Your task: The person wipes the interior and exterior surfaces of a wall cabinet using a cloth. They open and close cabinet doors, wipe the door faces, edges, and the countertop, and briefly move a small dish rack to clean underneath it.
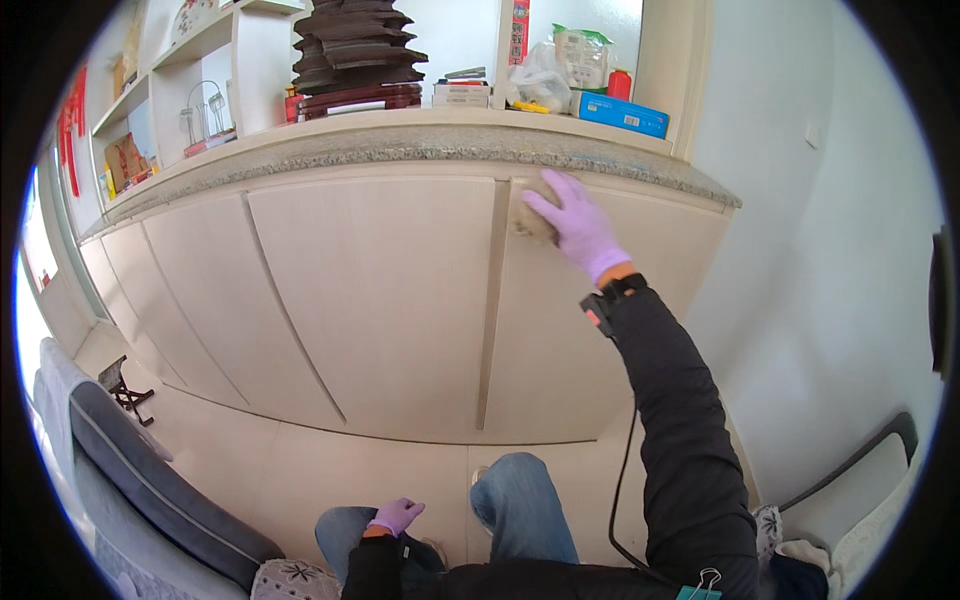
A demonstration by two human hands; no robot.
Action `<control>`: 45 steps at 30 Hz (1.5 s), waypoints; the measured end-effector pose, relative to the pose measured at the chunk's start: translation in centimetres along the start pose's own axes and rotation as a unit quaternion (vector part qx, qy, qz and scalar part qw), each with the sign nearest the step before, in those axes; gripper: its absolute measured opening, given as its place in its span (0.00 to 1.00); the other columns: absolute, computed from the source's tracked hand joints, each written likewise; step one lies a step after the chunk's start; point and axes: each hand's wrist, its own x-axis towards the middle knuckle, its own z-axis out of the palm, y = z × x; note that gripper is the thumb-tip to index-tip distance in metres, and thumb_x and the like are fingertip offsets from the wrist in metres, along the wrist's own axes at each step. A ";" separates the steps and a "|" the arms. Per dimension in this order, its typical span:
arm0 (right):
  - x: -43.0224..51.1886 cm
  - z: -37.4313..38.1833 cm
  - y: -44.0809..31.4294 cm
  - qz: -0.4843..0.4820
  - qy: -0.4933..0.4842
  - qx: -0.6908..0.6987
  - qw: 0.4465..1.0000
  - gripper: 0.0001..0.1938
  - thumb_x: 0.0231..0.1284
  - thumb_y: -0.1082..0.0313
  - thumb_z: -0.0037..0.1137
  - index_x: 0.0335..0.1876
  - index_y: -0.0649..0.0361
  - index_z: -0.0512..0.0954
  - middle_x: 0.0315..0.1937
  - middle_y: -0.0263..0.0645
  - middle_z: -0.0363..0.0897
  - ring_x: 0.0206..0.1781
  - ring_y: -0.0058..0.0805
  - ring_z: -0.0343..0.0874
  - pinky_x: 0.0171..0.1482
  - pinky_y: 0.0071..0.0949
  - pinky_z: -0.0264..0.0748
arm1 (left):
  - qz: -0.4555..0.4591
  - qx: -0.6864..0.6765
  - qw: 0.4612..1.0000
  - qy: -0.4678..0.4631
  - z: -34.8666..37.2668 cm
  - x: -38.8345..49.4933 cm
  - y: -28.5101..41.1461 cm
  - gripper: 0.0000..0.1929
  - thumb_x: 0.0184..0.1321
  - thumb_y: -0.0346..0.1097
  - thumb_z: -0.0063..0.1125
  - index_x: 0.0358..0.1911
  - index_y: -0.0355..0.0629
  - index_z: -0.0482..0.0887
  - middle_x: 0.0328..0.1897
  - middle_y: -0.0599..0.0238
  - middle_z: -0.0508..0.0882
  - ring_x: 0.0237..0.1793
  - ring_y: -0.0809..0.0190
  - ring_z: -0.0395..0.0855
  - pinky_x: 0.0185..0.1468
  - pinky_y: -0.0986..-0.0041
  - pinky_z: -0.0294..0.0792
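My right hand [577, 225], in a purple glove, presses a greyish-beige cloth [535, 216] against the upper left corner of a pale cabinet door [585, 330], just under the speckled stone countertop [420, 144]. A black strap with a small device [598, 313] and a cable is at that wrist. My left hand [397, 516], also gloved in purple, rests on my left knee with its fingers curled; nothing shows in it.
A dark layered ornament [356, 52], small boxes [460, 93], a plastic bag [541, 79] and a blue box [622, 112] stand above the counter. A grey sofa [142, 472] lies at left, near a folding stool [126, 390]. A wall [787, 262] bounds the right.
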 end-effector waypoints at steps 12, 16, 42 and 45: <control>-3.5 -5.9 3.9 0.460 0.037 -0.068 0.884 0.24 0.57 0.73 0.59 0.62 0.51 0.73 0.58 0.44 0.78 0.58 0.46 0.78 0.54 0.41 0.77 | 0.051 0.013 0.998 -0.028 -0.1 0.2 -0.1 0.32 0.66 0.63 0.53 0.52 0.36 0.87 0.54 0.45 0.87 0.59 0.43 0.82 0.64 0.58 0.71; 0.4 -3.1 -1.1 0.287 0.031 0.007 0.957 0.23 0.53 0.73 0.60 0.58 0.52 0.75 0.55 0.45 0.78 0.55 0.46 0.79 0.51 0.41 0.77 | 0.056 0.003 0.998 -0.021 -0.1 -0.2 0.0 0.32 0.66 0.63 0.53 0.52 0.37 0.87 0.53 0.45 0.87 0.58 0.43 0.83 0.63 0.58 0.72; 12.9 6.4 -13.0 0.174 -0.001 -0.010 0.985 0.13 0.55 0.67 0.59 0.46 0.59 0.75 0.41 0.44 0.79 0.46 0.43 0.81 0.51 0.39 0.78 | 0.075 0.015 0.997 -0.012 0.6 0.4 -0.7 0.30 0.65 0.63 0.53 0.51 0.40 0.88 0.52 0.47 0.88 0.56 0.43 0.84 0.62 0.58 0.73; 12.5 6.4 -12.7 0.120 0.034 -0.002 0.992 0.14 0.54 0.65 0.61 0.45 0.59 0.75 0.40 0.46 0.79 0.46 0.43 0.80 0.52 0.40 0.77 | 0.058 0.011 0.998 -0.016 0.8 0.5 -0.9 0.30 0.66 0.62 0.53 0.51 0.39 0.88 0.51 0.46 0.88 0.56 0.43 0.84 0.62 0.58 0.73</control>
